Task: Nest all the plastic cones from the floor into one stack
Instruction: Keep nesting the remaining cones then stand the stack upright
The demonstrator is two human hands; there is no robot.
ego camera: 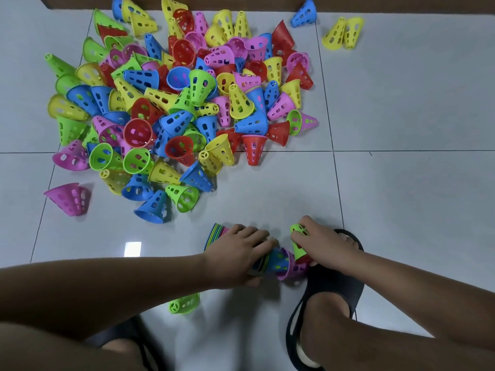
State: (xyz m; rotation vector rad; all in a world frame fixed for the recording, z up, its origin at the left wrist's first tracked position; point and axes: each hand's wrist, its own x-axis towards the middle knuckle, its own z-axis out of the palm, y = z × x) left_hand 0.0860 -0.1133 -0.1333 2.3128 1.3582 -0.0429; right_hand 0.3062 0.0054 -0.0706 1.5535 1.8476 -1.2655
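pale grey floor tiles are covered at upper left by a heap of loose coloured cones. nearer, a nested stack is laid on its side and gripped from above by the left hand. just beside its narrow end, a green cone is pinched by the right hand, over a black sandal.

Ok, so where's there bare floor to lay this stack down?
The widest bare tiles lie right of the cone pile, below the two yellow cones and beyond the black sandal. A smaller patch sits between the lone pink cone and the left forearm. The pile itself is crowded.
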